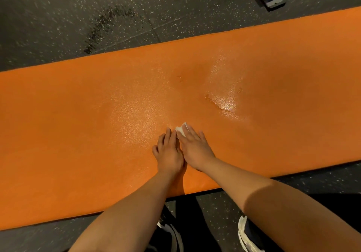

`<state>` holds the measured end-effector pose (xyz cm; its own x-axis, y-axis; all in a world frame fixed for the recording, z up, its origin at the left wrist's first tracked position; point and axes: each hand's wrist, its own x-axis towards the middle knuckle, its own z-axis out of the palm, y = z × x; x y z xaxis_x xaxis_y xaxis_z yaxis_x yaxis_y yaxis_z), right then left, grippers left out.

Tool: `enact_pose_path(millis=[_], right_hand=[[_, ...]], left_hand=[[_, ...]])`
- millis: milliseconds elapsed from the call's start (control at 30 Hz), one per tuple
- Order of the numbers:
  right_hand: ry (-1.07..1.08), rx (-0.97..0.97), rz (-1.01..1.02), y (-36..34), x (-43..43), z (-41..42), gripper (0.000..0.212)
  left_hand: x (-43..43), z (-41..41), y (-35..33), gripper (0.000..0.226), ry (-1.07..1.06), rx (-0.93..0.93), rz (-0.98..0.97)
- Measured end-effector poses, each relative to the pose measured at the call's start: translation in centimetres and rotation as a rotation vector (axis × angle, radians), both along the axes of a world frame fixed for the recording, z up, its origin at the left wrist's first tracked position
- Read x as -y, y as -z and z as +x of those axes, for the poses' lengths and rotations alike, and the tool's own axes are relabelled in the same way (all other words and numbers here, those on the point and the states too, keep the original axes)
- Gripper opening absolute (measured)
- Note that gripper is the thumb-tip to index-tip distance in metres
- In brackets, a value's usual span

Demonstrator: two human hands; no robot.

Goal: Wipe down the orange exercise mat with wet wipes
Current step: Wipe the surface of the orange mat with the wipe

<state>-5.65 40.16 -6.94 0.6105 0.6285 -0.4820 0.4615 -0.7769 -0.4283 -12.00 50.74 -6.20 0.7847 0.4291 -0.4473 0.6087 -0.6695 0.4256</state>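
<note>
Head view: the orange mat (78, 114) lies on the dark speckled floor (58, 17), its long axis running side to side in front of the person. Near the mat's middle, the left hand (169, 152) and right hand (195, 150) lie flat and side by side, fingers straight. The right presses a white wipe (181, 131), mostly hidden and perhaps folded. A glistening wet patch (224, 103) sits beyond them to the right, nearer the right hand.

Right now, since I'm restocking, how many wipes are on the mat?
1: a white wipe pressed under the right hand, near the middle of the mat, beside the left hand. Others could be hidden beneath the hands.
</note>
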Motion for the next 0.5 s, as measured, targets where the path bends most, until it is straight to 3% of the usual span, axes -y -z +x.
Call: enact_pose_path(millis=[233,400,500], right_hand=[[0.325,0.064,-0.183,-0.4,2.4,1.7,0.060],[0.031,0.031,-0.065,-1.1,1.9,-0.9,0.056],[0.054,0.114,-0.133,-0.8,3.4,0.8,0.060]], left_hand=[[0.3,-0.3,-0.3,0.053,0.058,-0.043,0.064],[0.6,-0.1,-0.2,0.050,0.038,-0.037,0.065],[0.3,-0.1,-0.2,0.050,0.046,-0.041,0.073]])
